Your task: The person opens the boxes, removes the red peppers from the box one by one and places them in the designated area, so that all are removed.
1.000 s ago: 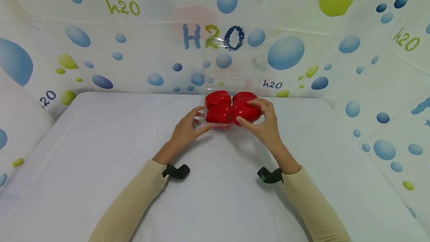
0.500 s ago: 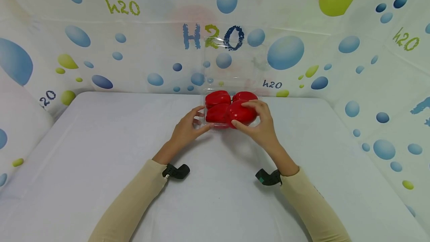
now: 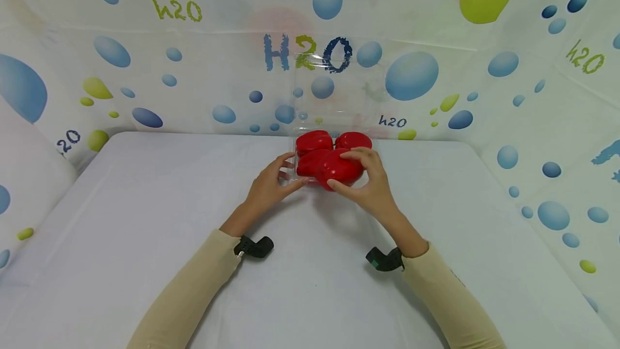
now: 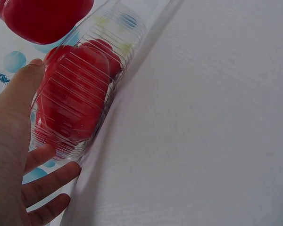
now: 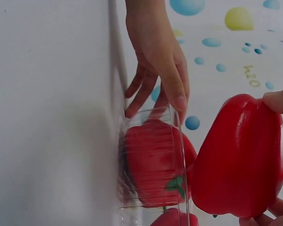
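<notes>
My right hand (image 3: 370, 187) holds a red bell pepper (image 3: 341, 169) between thumb and fingers. The right wrist view shows this pepper (image 5: 240, 155) raised beside and above the rim of a clear ribbed plastic container (image 4: 132, 23). Three more red peppers are seen in the container: back left (image 3: 314, 143), back right (image 3: 354, 139) and front left (image 3: 308, 164), the last partly hidden by the held one. My left hand (image 3: 268, 186) grips the container's front left corner, its thumb at the front rim and its fingers spread around the left end.
The container's clear lid (image 3: 334, 104) stands raised at the back, before a wall sheet (image 3: 218, 79) printed with drops and "H2O". A white cloth (image 3: 310, 284) covers the table. Black wrist cameras (image 3: 259, 248) are strapped on both wrists.
My right hand has carried the red bell pepper left and a little toward me, from the front right of the container to over its front middle. The left hand and container have stayed put.
</notes>
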Available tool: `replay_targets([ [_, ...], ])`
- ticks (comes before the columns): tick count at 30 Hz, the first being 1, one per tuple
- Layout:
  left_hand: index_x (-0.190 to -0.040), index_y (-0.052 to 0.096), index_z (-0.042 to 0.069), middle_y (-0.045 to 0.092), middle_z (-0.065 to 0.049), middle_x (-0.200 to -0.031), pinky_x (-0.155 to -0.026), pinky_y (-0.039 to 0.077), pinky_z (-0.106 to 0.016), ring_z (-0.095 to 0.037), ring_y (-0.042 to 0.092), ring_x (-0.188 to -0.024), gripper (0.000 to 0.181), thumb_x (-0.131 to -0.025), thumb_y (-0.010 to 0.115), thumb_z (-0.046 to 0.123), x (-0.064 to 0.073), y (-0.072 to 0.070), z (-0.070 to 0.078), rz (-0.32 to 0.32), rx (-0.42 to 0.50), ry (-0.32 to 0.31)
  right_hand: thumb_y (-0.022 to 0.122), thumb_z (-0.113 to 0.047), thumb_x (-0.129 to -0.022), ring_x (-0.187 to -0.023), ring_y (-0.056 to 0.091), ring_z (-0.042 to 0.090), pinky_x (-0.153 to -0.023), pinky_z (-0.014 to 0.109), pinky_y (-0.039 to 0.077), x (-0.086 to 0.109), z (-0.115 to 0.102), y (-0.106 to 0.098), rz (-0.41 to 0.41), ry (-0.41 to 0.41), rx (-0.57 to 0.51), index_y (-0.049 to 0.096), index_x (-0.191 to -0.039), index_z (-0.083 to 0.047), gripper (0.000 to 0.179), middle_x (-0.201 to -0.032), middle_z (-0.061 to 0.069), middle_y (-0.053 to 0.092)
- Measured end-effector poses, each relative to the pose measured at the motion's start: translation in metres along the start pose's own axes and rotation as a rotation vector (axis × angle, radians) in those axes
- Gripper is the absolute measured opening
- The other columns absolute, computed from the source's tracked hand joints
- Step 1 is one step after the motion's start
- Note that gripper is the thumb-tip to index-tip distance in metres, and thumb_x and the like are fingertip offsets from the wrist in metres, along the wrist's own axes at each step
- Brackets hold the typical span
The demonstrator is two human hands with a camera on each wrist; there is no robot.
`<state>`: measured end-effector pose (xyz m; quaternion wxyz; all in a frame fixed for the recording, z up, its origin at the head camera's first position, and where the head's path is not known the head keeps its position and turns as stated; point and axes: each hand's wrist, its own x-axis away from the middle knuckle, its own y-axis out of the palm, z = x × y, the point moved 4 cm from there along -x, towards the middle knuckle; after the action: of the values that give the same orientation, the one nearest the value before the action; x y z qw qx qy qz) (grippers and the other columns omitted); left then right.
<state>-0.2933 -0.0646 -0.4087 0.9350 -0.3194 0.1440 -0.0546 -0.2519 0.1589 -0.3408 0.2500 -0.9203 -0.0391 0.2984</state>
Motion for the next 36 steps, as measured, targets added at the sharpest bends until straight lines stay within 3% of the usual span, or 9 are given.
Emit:
replay_targets([
  [18, -0.146, 0.039, 0.017, 0.059, -0.010, -0.128, -0.081, 0.058, -0.041, -0.028, 0.062, -0.106, 0.073, -0.085, 0.074, 0.035, 0.000, 0.000, -0.002, -0.008, 0.010, -0.001, 0.084, -0.012, -0.073, -0.128, 0.041, 0.024, -0.094, 0.048, 0.052, 0.005, -0.008, 0.011, -0.078, 0.034, -0.042, 0.059, -0.123, -0.008, 0.056, -0.135, 0.012, 0.048],
  [29, -0.146, 0.039, 0.017, 0.059, -0.011, -0.128, -0.081, 0.058, -0.041, -0.027, 0.062, -0.105, 0.073, -0.084, 0.075, 0.031, 0.001, -0.001, -0.003, -0.002, 0.000, 0.024, 0.083, -0.013, -0.072, -0.129, 0.040, 0.027, -0.093, 0.051, 0.052, 0.007, -0.014, 0.016, -0.132, 0.000, -0.052, 0.059, -0.121, -0.006, 0.055, -0.136, 0.020, 0.046],
  [36, -0.146, 0.039, 0.016, 0.059, -0.012, -0.127, -0.082, 0.058, -0.042, -0.028, 0.062, -0.105, 0.072, -0.084, 0.075, 0.028, 0.002, -0.001, -0.002, 0.000, -0.012, 0.038, 0.084, -0.013, -0.072, -0.128, 0.042, 0.026, -0.092, 0.049, 0.053, 0.008, -0.017, 0.018, -0.162, -0.010, -0.052, 0.059, -0.121, -0.007, 0.055, -0.135, 0.016, 0.047],
])
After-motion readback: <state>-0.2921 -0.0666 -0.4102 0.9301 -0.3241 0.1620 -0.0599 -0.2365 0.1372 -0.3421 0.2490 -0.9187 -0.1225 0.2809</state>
